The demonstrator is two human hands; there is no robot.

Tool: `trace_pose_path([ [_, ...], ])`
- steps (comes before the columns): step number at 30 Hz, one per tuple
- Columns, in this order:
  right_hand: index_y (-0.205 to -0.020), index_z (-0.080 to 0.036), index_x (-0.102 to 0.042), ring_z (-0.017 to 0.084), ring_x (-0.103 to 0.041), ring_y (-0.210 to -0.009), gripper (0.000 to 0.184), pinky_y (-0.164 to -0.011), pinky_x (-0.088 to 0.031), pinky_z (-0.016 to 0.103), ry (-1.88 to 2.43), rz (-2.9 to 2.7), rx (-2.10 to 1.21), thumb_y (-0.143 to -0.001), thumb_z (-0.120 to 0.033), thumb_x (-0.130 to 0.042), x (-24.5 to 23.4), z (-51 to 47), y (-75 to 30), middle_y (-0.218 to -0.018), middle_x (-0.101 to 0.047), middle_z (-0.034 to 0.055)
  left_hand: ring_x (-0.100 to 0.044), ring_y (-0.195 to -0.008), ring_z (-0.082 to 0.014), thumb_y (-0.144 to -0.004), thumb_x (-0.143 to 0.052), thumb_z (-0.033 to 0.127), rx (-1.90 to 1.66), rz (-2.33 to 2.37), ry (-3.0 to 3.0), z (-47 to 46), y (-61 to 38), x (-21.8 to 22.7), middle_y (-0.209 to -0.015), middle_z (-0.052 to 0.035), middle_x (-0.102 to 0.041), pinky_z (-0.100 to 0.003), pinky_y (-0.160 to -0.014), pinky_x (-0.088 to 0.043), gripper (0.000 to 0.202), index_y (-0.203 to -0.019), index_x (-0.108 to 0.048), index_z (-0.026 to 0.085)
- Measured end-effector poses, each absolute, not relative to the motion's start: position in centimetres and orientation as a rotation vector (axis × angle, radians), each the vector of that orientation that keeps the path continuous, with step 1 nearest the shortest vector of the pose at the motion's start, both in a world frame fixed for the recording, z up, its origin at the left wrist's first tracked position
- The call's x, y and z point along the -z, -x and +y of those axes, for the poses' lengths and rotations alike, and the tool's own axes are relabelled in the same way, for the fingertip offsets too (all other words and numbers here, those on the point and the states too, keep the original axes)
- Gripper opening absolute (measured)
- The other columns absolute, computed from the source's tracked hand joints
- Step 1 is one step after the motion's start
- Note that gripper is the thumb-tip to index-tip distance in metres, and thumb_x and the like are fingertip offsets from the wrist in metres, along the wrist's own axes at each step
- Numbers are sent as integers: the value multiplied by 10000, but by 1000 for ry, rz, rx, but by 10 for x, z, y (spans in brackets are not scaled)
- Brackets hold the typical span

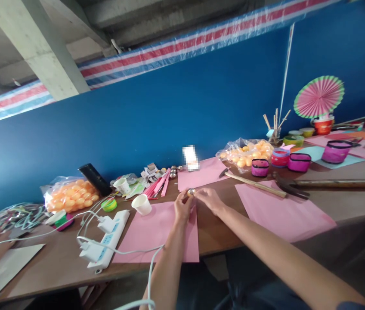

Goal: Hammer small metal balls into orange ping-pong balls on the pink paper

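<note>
A small shiny silver ball [191,191] is between my two hands, above the table near the sheets of pink paper. My left hand [183,207] is closed, with thumb and fingertips gripping the ball from the left and below. From the right, my right hand [211,200] pinches at the ball's edge with its fingertips. Something yellowish shows under the ball, too small to make out. One pink sheet [150,234] lies partly beneath my left forearm. Several similar silver balls [173,173] rest farther back, beside pink strips [156,185].
A white paper cup [141,205] and a power strip [109,241] with cables stand to the left. Bags of orange balls [72,194] lie at the back. A hammer [256,182], an axe-like tool [290,186] and purple baskets [335,151] are on the right. A blue partition [156,112] rises behind.
</note>
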State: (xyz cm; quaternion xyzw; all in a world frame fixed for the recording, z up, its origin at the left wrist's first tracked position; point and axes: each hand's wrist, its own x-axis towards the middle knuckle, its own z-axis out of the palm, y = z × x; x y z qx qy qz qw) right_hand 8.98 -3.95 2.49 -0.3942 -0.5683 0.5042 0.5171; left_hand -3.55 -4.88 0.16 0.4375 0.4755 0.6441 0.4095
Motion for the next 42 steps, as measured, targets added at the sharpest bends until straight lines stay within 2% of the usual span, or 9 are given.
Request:
trace_pose_path([
  [10, -677, -130, -613, 149, -583, -661, 195, -653, -437, 267, 919, -1279, -1259, -600, -307, -642, -22, -37, -89, -673, -651, 25, -581, -956, -221, -606, -685, 247, -1637, 1247, -1257, -41, 41, 9, -1012, -98, -639, -350, -852, -434, 476, -1063, -586, 159],
  [18, -814, -135, -643, 188, -616, -803, 269, -736, -464, 292, 853, -1252, -1324, -599, -295, -661, -21, -36, -87, -835, -684, 66, -575, -974, -215, -618, -674, 230, -1640, 1254, -1286, -40, 41, 9, -1011, -92, -640, -347, -875, -418, 438, -1044, -598, 161],
  [29, -796, -131, -651, 195, -622, -796, 288, -748, -471, 307, 846, -1222, -1326, -573, -310, -683, -17, -33, -86, -818, -688, 71, -560, -999, -226, -614, -674, 220, -1642, 1285, -1323, -41, 41, 7, -1027, -95, -633, -348, -896, -397, 412, -1017, -618, 156],
  [35, -782, -133, -651, 203, -624, -791, 300, -750, -472, 321, 857, -1204, -1321, -563, -334, -693, -20, -33, -87, -802, -689, 72, -575, -967, -207, -625, -660, 213, -1642, 1284, -1323, -46, 37, 0, -1052, -89, -622, -312, -857, -424, 412, -1029, -612, 155],
  [42, -796, -161, -652, 202, -623, -805, 281, -752, -474, 318, 829, -1211, -1331, -593, -353, -677, -25, -36, -87, -817, -689, 53, -613, -822, -180, -636, -661, 311, -1568, 1268, -1191, -50, 35, -3, -937, -71, -658, -242, -642, -486, 498, -1103, -566, 167],
])
